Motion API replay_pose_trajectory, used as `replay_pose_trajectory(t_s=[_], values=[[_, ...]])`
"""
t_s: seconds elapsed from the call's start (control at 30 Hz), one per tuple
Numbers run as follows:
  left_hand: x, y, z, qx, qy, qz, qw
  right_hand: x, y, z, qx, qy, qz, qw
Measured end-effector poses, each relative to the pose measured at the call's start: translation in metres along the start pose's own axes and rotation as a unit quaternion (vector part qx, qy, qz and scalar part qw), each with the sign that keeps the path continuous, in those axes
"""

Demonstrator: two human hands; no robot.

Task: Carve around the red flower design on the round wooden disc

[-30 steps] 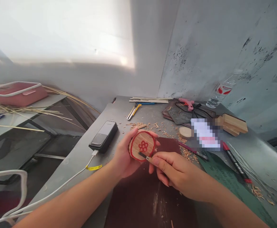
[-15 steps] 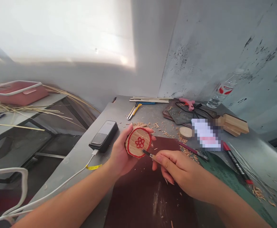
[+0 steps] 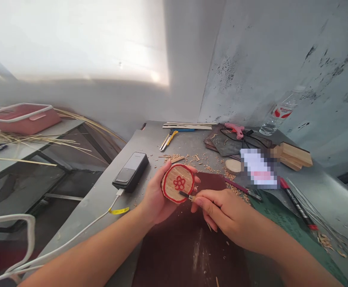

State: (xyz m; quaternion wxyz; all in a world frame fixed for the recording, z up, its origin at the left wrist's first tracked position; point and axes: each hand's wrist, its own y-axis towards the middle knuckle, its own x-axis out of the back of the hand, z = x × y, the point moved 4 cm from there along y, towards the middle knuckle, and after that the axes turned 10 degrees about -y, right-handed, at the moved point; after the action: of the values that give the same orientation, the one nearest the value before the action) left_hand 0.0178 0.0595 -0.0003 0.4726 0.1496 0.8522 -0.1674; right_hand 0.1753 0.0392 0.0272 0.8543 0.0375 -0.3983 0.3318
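Note:
My left hand (image 3: 157,195) is closed round the edge of a round wood slice (image 3: 170,184), its face tilted up toward me. A red ring runs along the slice's rim, and a red flower outline sits in the middle. In my right hand (image 3: 218,209) is a carving chisel (image 3: 188,195), gripped by its wooden handle. Its dark metal tip meets the slice's face just below the flower. Both hands are above a dark red-brown mat (image 3: 174,255) scattered with wood chips.
Behind the slice lie wood shavings (image 3: 174,157) and a yellow utility knife (image 3: 168,140). A black power bank (image 3: 130,171) with a white cable is at left. Rightward are a purple-handled knife (image 3: 242,188), a small wood slice (image 3: 233,165), a marker (image 3: 299,207), a pink glue gun (image 3: 235,130) and a bottle (image 3: 278,113).
The wood slice and my left hand have shifted slightly right and down. The chisel tip stays against the slice, now nearer below the flower; my right hand has barely moved.

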Motion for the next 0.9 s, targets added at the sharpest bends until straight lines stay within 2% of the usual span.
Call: replay_pose_trajectory(t_s=[0.17, 0.3, 0.47, 0.67, 0.77, 0.9], values=[[-0.001, 0.001, 0.006, 0.016, 0.006, -0.016, 1.0, -0.005, 0.002, 0.001, 0.019, -0.016, -0.005, 1.0], [0.002, 0.002, 0.004, 0.019, -0.013, -0.037, 0.999, -0.003, 0.001, 0.002, 0.009, -0.021, -0.017, 1.0], [0.002, -0.001, -0.006, -0.023, -0.016, -0.06, 0.998, 0.003, -0.004, 0.002, -0.012, -0.013, 0.001, 1.0], [-0.001, -0.003, -0.008, -0.067, 0.022, -0.045, 0.996, 0.004, -0.004, 0.0, -0.028, -0.009, 0.002, 1.0], [-0.002, -0.002, -0.001, -0.058, 0.012, -0.036, 0.998, -0.003, -0.001, 0.004, -0.018, 0.009, 0.005, 1.0], [-0.003, -0.002, 0.011, 0.002, 0.011, -0.002, 1.0, -0.009, -0.001, 0.008, -0.005, 0.024, 0.008, 1.0]])
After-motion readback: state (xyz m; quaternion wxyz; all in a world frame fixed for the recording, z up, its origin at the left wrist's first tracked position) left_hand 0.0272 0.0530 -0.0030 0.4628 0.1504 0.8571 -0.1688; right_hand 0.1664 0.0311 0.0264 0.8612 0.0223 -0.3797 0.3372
